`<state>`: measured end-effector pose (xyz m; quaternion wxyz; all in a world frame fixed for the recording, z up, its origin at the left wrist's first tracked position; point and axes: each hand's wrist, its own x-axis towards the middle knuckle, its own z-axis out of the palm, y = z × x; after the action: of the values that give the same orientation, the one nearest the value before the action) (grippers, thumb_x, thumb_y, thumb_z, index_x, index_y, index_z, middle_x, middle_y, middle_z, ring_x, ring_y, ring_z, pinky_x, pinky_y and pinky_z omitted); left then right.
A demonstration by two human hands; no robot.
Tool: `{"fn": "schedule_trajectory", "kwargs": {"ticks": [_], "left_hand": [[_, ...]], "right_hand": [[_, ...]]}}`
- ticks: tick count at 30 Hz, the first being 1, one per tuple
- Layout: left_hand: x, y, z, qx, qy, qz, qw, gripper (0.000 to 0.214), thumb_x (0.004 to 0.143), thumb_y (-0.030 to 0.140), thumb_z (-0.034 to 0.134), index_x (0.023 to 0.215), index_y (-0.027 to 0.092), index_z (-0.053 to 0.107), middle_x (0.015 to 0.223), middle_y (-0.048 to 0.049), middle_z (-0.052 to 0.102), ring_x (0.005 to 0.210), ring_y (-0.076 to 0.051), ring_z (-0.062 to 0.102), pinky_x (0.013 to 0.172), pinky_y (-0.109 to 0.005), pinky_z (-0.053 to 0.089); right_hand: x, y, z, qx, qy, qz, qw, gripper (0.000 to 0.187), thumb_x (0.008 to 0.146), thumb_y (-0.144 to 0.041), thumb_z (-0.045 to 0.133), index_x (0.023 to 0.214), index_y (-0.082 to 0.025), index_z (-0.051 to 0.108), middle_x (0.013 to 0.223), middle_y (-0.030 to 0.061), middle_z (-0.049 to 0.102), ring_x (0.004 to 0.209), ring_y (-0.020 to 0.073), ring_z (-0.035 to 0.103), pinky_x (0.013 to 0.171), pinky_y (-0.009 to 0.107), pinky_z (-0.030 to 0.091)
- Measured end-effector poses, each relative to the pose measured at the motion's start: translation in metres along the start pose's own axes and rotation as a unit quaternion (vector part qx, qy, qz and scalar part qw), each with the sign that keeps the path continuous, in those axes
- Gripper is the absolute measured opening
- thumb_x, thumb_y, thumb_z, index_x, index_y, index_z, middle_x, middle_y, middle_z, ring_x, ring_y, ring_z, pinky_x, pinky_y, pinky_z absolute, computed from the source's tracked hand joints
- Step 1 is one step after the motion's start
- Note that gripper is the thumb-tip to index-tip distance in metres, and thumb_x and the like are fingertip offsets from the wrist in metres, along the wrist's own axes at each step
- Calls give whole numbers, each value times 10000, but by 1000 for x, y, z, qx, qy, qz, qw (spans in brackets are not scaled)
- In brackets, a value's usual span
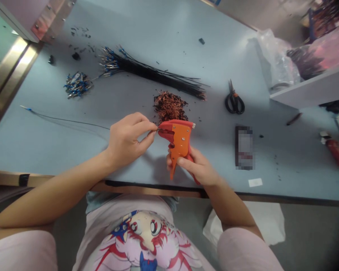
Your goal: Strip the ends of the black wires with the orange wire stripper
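Note:
My right hand (pixel 199 167) is wrapped round the handles of an orange wire stripper (pixel 178 141), held above the near edge of the blue-grey table (pixel 59 143). My left hand (pixel 128 137) pinches the end of a thin black wire (pixel 67 120) and holds it at the stripper's jaws. That wire trails left across the table to a blue terminal. Just beyond the stripper lies a pile of copper and black insulation scraps (pixel 169 105).
A bundle of black wires with blue terminals (pixel 149 71) lies across the middle of the table. Loose blue terminals (pixel 76 84) sit at the left. Black scissors (pixel 234 101), a dark phone-like slab (pixel 244 147) and a red tool (pixel 337 152) are at the right, below a shelf (pixel 310 88).

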<state>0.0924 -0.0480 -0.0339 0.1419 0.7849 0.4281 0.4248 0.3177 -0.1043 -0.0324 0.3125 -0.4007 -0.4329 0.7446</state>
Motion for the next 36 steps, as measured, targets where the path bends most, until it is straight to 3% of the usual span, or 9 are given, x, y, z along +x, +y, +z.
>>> {"fn": "schedule_trajectory", "kwargs": {"ticks": [10,17,27,36], "left_hand": [[0,1,0,-9,-2,-2,1000,117,867,195,587,831,219,696,807,-13,675,749,-136,620,663,-271,465],[1,2,0,-22,-1,-1,1000,105,867,188,585,829,217,680,812,-16,681,697,-133,596,659,-287,475],[3,4,-1,-52,-11,-12,999,97,831,152,573,779,200,640,756,-11,660,638,-124,523,625,-285,441],[1,4,2,-154,-20,-60,986,72,837,128,593,801,181,626,750,8,620,601,-79,481,555,-224,403]], "right_hand": [[-2,0,0,20,7,26,999,426,838,-426,713,1133,-170,541,859,53,633,711,175,643,555,303,566],[-2,-3,0,-5,-7,10,1000,311,879,-417,667,1007,-148,580,779,39,631,645,151,621,572,295,542],[-1,1,-3,15,-17,25,999,309,867,-410,685,1005,-144,610,771,41,645,646,155,633,564,295,549],[-2,0,-3,90,-32,51,994,340,824,-402,731,996,-129,622,774,48,670,647,163,656,619,337,572]]}}
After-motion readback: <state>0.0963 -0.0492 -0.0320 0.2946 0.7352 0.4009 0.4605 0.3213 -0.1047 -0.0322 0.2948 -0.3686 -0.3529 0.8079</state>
